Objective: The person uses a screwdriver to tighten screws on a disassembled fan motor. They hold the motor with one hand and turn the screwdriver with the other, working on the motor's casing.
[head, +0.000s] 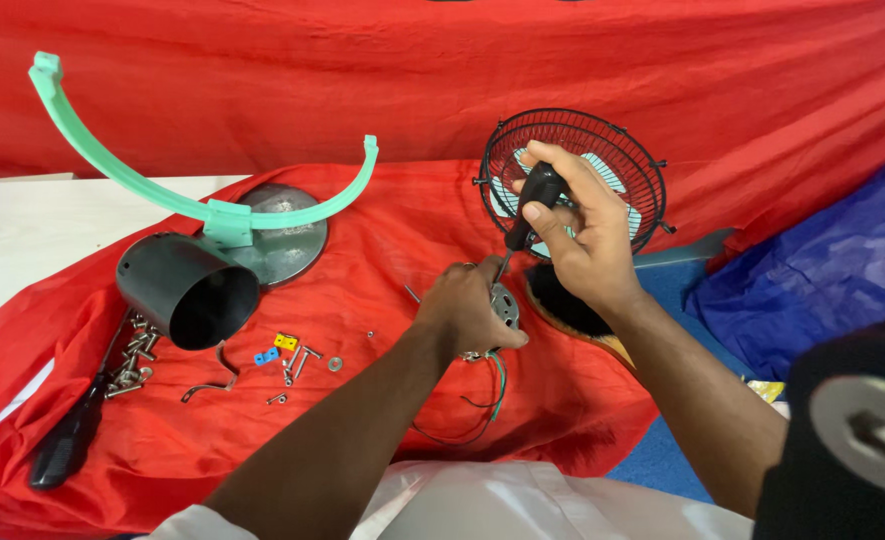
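Screwdriver [532,205] with a black handle is clamped in the right hand [582,235], its long axis tilted, tip pointing down-left onto a small metal motor part [503,304]. The left hand [467,310] is closed around that part, just above the red cloth [392,240] on the counter [12,225]. Wires [487,395] trail from it. Behind the hands stands one black fan cage [602,150]; a brush [572,305] lies under the right wrist. To the left sit one dark cylinder [187,290], one green bracket [202,205], a round metal base [287,240], scattered screws [132,360], and a second screwdriver [67,440].
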